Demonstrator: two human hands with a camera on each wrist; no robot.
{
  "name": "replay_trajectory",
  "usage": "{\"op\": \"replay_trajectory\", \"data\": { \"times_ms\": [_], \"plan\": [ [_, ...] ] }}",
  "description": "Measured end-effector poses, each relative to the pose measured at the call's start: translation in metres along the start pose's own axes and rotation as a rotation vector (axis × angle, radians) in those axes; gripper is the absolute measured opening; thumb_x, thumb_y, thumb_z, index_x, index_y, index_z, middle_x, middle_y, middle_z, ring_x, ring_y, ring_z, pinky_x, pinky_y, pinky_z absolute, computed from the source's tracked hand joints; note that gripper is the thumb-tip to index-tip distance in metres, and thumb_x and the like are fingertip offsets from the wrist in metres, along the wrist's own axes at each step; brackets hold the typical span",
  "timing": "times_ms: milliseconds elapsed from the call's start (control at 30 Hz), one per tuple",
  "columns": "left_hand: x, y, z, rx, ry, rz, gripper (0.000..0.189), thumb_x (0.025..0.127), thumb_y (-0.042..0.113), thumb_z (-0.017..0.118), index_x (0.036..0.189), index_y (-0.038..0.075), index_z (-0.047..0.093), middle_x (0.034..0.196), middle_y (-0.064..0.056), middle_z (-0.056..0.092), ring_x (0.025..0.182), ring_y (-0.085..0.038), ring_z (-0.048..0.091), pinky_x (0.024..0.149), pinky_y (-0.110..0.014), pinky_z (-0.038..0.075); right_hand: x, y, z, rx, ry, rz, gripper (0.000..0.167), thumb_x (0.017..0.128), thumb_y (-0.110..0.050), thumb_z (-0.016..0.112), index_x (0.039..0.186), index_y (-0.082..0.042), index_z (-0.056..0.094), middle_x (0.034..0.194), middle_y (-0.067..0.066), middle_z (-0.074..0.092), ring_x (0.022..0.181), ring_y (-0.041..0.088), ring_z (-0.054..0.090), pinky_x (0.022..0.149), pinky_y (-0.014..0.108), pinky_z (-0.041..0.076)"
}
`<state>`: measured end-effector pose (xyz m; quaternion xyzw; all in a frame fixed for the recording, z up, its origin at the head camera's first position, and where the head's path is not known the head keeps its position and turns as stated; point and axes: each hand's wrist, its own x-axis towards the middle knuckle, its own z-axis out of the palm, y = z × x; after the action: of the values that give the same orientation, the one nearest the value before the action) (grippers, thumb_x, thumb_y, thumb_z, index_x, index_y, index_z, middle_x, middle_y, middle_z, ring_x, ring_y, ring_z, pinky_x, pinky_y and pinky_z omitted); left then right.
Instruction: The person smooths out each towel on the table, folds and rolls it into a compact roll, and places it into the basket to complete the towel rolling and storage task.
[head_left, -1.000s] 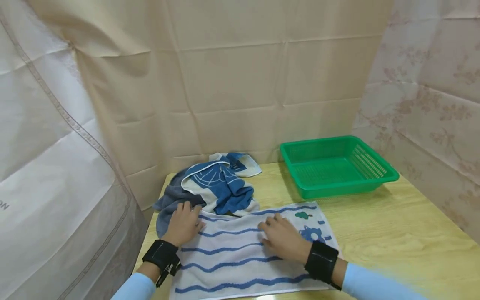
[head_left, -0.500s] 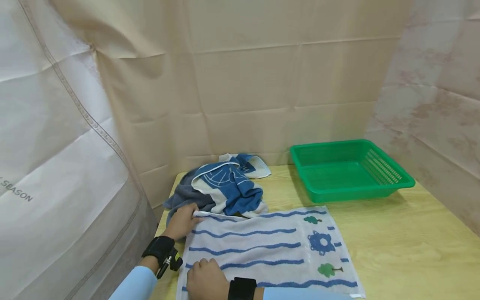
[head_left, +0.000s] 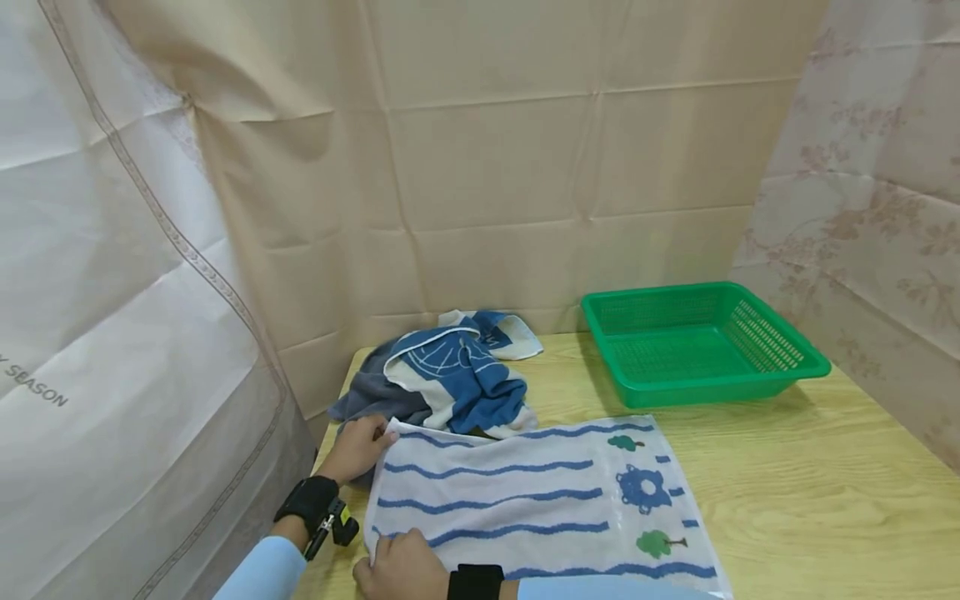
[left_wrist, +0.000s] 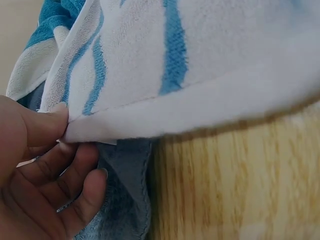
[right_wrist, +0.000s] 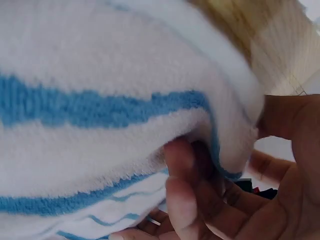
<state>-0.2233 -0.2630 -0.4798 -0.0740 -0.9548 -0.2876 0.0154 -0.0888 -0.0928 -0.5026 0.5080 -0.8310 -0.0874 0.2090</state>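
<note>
A white towel [head_left: 510, 500] with wavy blue stripes lies spread at the table's front, a blue animal and green trees printed near its right end. My left hand [head_left: 358, 450] pinches its far left corner between thumb and finger, as the left wrist view shows at the towel's hem [left_wrist: 125, 120]. At the near left edge, my right hand [head_left: 408, 567] grips the towel; in the right wrist view the cloth [right_wrist: 100, 110] folds over its curled fingers [right_wrist: 182, 200]. The left edge looks slightly raised off the table.
Behind the towel lies a crumpled heap of a blue-and-white towel [head_left: 480, 383] and a grey towel [head_left: 375, 387]. A green plastic basket [head_left: 705, 387] stands at the back right of the wooden table [head_left: 840, 500]. Beige curtain [head_left: 487, 167] hangs behind.
My right hand has moved left and nearer, from the towel's middle to its near left edge, and grips it. My left hand has taken the far left corner. The view has shifted slightly.
</note>
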Motion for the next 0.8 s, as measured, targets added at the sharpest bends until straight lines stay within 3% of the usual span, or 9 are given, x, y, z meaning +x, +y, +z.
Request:
{"op": "replay_trajectory", "data": {
  "times_ms": [67, 100, 167, 300, 433, 533, 600, 667, 800],
  "plan": [
    [-0.001, 0.0, 0.001, -0.007, -0.002, -0.006, 0.026, 0.099, 0.014, 0.07, 0.078, 0.01, 0.055, 0.066, 0.001, 0.043, 0.059, -0.015, 0.044, 0.056, -0.03, 0.034, -0.001, 0.004, 0.001, 0.069, 0.022, -0.006, 0.032, 0.103, -0.047, 0.057, 0.078, -0.027, 0.06, 0.059, -0.009, 0.042, 0.048, 0.004, 0.036, 0.044, 0.021, 0.02],
    [-0.001, -0.001, 0.002, -0.011, -0.005, -0.011, 0.026, 0.099, 0.014, 0.07, 0.078, 0.01, 0.055, 0.067, 0.001, 0.044, 0.06, -0.015, 0.044, 0.056, -0.03, 0.035, -0.001, 0.006, 0.0, 0.068, -0.003, -0.045, 0.032, 0.104, -0.048, 0.056, 0.08, -0.027, 0.06, 0.06, -0.008, 0.043, 0.05, 0.004, 0.037, 0.043, 0.021, 0.021],
    [-0.001, -0.002, 0.003, -0.016, -0.009, -0.015, 0.025, 0.099, 0.014, 0.07, 0.079, 0.01, 0.056, 0.067, 0.001, 0.045, 0.06, -0.015, 0.045, 0.055, -0.03, 0.035, 0.0, 0.009, -0.003, 0.133, -0.06, -0.037, 0.037, 0.103, -0.052, 0.055, 0.078, -0.025, 0.06, 0.058, -0.008, 0.044, 0.05, 0.003, 0.038, 0.041, 0.021, 0.023],
    [0.0, -0.004, 0.002, -0.027, -0.017, -0.011, 0.024, 0.098, 0.014, 0.071, 0.079, 0.011, 0.057, 0.067, 0.002, 0.045, 0.059, -0.014, 0.045, 0.054, -0.029, 0.035, 0.004, 0.012, -0.012, 0.216, -0.149, 0.031, 0.032, 0.099, -0.049, 0.064, 0.079, -0.024, 0.062, 0.057, -0.009, 0.044, 0.048, 0.002, 0.038, 0.041, 0.021, 0.027],
    [0.001, -0.003, -0.006, -0.09, -0.026, -0.013, 0.018, 0.099, 0.013, 0.069, 0.083, 0.008, 0.061, 0.068, 0.002, 0.049, 0.059, -0.014, 0.049, 0.056, -0.029, 0.039, 0.007, 0.015, -0.018, 0.314, -0.207, 0.129, 0.034, 0.096, -0.045, 0.069, 0.07, -0.024, 0.063, 0.052, -0.01, 0.042, 0.042, 0.002, 0.034, 0.04, 0.02, 0.029],
    [0.0, -0.001, -0.016, -0.164, -0.029, -0.036, 0.013, 0.099, 0.012, 0.067, 0.089, 0.005, 0.065, 0.07, 0.0, 0.056, 0.06, -0.015, 0.056, 0.057, -0.03, 0.046, 0.007, 0.022, -0.021, 0.468, -0.271, 0.174, 0.022, 0.096, -0.035, 0.072, 0.078, -0.023, 0.071, 0.055, -0.011, 0.048, 0.047, 0.002, 0.038, 0.045, 0.02, 0.034],
    [-0.001, 0.0, -0.023, -0.22, -0.031, -0.061, 0.013, 0.099, 0.013, 0.066, 0.09, 0.004, 0.066, 0.073, -0.002, 0.058, 0.062, -0.016, 0.06, 0.056, -0.031, 0.052, 0.006, 0.027, -0.024, 0.59, -0.31, 0.196, 0.003, 0.095, -0.023, 0.075, 0.094, -0.021, 0.075, 0.062, -0.01, 0.054, 0.052, 0.002, 0.042, 0.049, 0.019, 0.038],
    [-0.002, 0.002, -0.031, -0.278, -0.029, -0.083, 0.017, 0.099, 0.015, 0.065, 0.088, 0.003, 0.064, 0.076, -0.004, 0.059, 0.064, -0.018, 0.061, 0.058, -0.032, 0.056, 0.003, 0.03, -0.029, 0.694, -0.348, 0.213, 0.015, 0.095, -0.017, 0.075, 0.109, -0.02, 0.072, 0.069, -0.011, 0.057, 0.058, 0.001, 0.047, 0.054, 0.019, 0.041],
    [-0.003, 0.004, -0.049, -0.368, -0.004, -0.105, 0.023, 0.101, 0.019, 0.061, 0.084, 0.002, 0.062, 0.081, -0.007, 0.06, 0.069, -0.02, 0.063, 0.06, -0.034, 0.059, -0.004, 0.04, -0.048, 0.877, -0.307, 0.261, 0.021, 0.096, -0.011, 0.073, 0.11, -0.02, 0.061, 0.069, -0.012, 0.053, 0.057, -0.002, 0.05, 0.055, 0.015, 0.042]
  ]
}}
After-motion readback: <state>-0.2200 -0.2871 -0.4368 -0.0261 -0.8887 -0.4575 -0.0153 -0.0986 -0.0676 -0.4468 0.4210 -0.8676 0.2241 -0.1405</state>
